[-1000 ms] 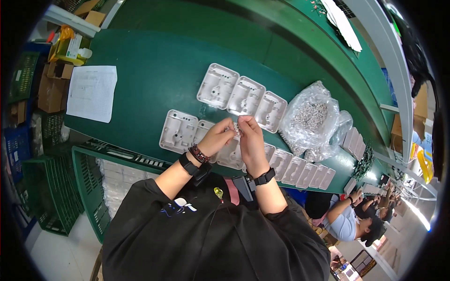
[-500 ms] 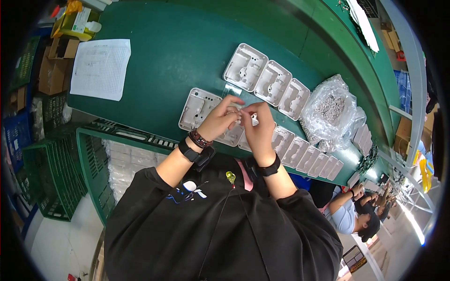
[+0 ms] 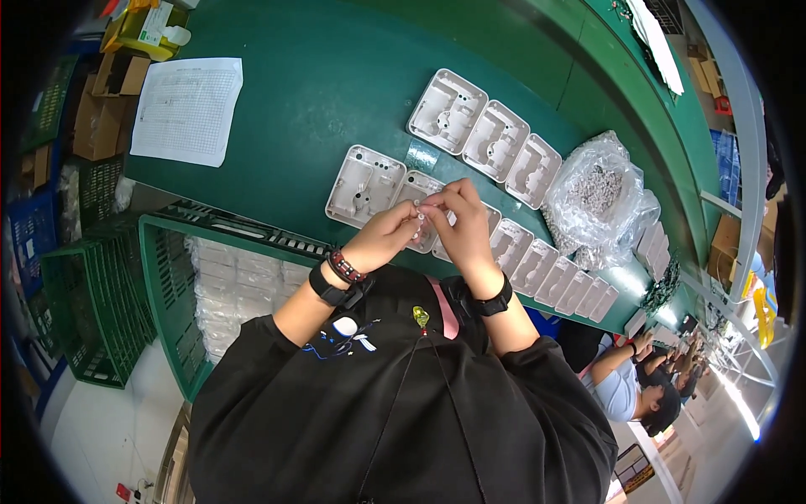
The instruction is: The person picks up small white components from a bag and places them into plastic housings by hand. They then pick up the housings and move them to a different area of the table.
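Note:
My left hand [image 3: 384, 238] and my right hand [image 3: 464, 225] meet above the near row of white plastic housings. Between their fingertips are small white parts [image 3: 421, 215], too small to name. Thumb and fingers of each hand are pinched together on them. Beneath the hands is one open housing [image 3: 419, 186], partly covered by them. To its left sits another housing [image 3: 363, 183], open side up, with holes and posts inside. Further housings [image 3: 509, 244] run on to the right of my right hand.
A far row of housings [image 3: 449, 111] lies across the green table [image 3: 311, 101]. Right of it stands a clear plastic bag [image 3: 594, 191] of small whitish parts. A printed sheet [image 3: 188, 111] lies left. A green crate [image 3: 172, 336] holds wrapped goods. Another person [image 3: 623, 382] sits at right.
Both hands have come slightly nearer to me and their fingertips have shifted, so the small white parts now show between them. The whole scene has shifted slightly in the view.

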A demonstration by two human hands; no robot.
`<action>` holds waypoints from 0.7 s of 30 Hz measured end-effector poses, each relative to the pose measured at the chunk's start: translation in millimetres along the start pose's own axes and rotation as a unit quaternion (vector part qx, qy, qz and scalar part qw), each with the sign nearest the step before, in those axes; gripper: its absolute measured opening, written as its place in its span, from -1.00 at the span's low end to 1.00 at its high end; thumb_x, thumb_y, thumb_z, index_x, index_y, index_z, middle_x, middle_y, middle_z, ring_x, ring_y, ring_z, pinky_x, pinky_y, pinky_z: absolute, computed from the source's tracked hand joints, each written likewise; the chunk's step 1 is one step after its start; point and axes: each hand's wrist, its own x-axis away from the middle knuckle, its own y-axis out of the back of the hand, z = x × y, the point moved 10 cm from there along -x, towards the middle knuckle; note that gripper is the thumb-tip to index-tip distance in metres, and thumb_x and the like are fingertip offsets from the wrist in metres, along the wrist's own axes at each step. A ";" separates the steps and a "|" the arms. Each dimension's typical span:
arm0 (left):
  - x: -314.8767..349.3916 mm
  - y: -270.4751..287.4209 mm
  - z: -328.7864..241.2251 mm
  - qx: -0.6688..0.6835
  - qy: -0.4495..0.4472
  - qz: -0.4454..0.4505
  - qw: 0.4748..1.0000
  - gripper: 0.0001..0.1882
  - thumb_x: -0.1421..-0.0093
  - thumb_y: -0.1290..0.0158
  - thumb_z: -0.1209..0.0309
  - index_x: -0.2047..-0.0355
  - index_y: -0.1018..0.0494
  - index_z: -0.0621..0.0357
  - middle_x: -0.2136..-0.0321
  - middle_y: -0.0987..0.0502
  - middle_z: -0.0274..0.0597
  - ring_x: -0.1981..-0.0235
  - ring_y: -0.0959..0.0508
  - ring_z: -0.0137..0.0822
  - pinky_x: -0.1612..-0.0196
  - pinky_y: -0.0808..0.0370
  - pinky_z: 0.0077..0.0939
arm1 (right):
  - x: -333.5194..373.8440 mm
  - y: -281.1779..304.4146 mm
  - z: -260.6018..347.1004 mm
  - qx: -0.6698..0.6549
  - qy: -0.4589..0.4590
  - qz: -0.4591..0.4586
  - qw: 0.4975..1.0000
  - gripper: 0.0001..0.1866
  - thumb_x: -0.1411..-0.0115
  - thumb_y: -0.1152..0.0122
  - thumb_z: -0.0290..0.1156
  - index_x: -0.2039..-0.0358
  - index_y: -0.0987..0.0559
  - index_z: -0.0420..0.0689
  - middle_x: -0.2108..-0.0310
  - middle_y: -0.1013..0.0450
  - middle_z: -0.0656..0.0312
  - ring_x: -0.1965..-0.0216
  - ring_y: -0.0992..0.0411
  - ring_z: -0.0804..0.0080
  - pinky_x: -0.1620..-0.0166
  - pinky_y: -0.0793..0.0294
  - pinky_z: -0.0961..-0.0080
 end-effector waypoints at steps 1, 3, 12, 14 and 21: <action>1.3 5.3 -0.8 -0.036 -0.018 -0.028 0.999 -0.94 -0.14 0.14 0.47 0.41 -0.30 0.17 0.52 -0.37 -0.36 0.56 -0.32 -0.57 0.53 -0.23 -0.66 | 0.6 -0.8 -1.6 0.000 -0.001 -0.001 1.000 -0.89 0.15 -0.24 -0.54 0.53 -0.51 -0.18 0.58 -0.31 0.25 0.48 -0.34 0.29 0.43 -0.33 0.54; 4.2 12.2 -2.9 -0.071 -0.033 -0.056 0.995 -0.93 -0.15 0.13 0.45 0.41 -0.30 0.17 0.51 -0.38 -0.35 0.55 -0.35 -0.55 0.53 -0.25 -0.64 | 1.8 -9.4 -7.0 -0.024 -0.013 0.034 0.999 -0.91 0.14 -0.23 -0.52 0.54 -0.51 -0.16 0.56 -0.30 0.26 0.47 -0.35 0.31 0.39 -0.32 0.51; 19.8 65.9 -20.5 -0.306 -0.057 -0.183 0.932 -0.84 -0.16 0.06 0.39 0.35 -0.28 0.23 0.50 -0.46 -0.15 0.47 -0.52 -0.35 0.47 -0.38 -0.55 | -28.5 -39.5 27.8 0.201 0.140 0.028 0.969 -0.90 0.21 -0.24 -0.48 0.59 -0.52 -0.09 0.43 -0.37 0.22 0.34 -0.33 0.35 0.25 -0.27 0.49; 35.5 101.5 -27.1 -0.234 -0.110 -0.313 0.914 -0.83 -0.15 0.04 0.41 0.34 -0.25 0.23 0.51 -0.46 -0.15 0.49 -0.52 -0.37 0.49 -0.39 -0.57 | -43.7 -57.3 25.4 0.247 0.171 0.035 0.953 -0.92 0.20 -0.22 -0.46 0.59 -0.51 -0.08 0.37 -0.37 0.23 0.29 -0.31 0.35 0.22 -0.25 0.49; 49.9 150.2 -19.9 0.025 -0.127 -0.352 0.927 -0.82 -0.16 0.04 0.42 0.34 -0.20 0.21 0.52 -0.46 -0.18 0.64 -0.35 -0.55 0.59 -0.27 -0.70 | -54.2 -122.0 0.0 0.412 0.290 0.108 0.857 -0.92 0.13 -0.08 -0.39 0.58 -0.51 -0.06 0.16 -0.30 0.27 0.12 -0.22 0.34 0.15 -0.22 0.48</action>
